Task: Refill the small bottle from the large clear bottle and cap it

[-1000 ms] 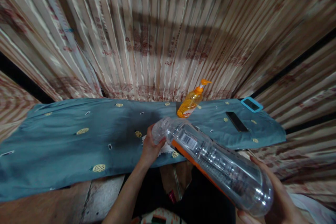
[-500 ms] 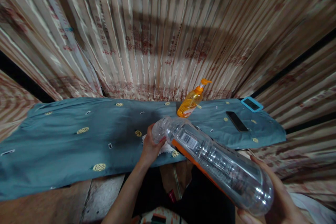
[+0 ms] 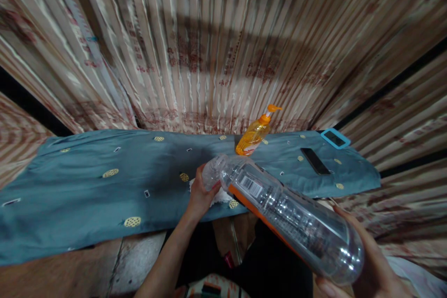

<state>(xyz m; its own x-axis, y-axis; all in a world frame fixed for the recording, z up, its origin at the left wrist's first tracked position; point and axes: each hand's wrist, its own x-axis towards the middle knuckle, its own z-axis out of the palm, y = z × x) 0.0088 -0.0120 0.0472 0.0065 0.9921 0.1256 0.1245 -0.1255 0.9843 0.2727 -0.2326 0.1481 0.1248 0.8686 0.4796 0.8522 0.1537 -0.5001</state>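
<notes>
A large clear plastic bottle point(image 3: 289, 221) with an orange label and a barcode lies tilted in the air, neck pointing away and to the left. My right hand point(image 3: 373, 270) cups its base at the lower right. My left hand point(image 3: 200, 193) closes around the bottle's neck, over a small white cloth point(image 3: 221, 197) lying on the blue-green cloth point(image 3: 87, 195) that covers the table. Whether my fingers touch the white cloth is hidden.
An orange pump bottle point(image 3: 253, 135) stands at the back of the table. To the right lie a black phone point(image 3: 315, 161) and a blue-framed device point(image 3: 335, 138). A striped curtain point(image 3: 209, 42) hangs behind. Tiled floor point(image 3: 115, 265) shows below the table edge.
</notes>
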